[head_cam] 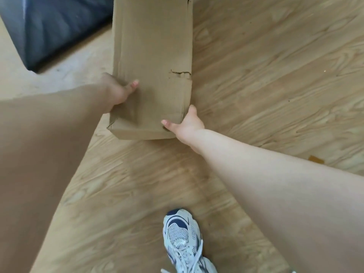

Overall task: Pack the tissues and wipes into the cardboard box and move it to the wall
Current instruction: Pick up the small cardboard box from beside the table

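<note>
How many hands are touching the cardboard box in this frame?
2. The left hand grips the cardboard box on its near left edge; the right hand grips its near right corner. Most fingers are hidden.

We stretch both bare arms forward and down, our left hand point(116, 91) and right hand point(185, 125) clamped, thumbs on top, fingers hidden beneath.

A white and navy mesh sneaker point(184, 242) with loose white laces stands on the pale wood-grain floor point(266, 79), a dark padded cushion-like piece point(51, 26) lies upper left, and a small brown scrap point(316, 159) lies at right.
</note>
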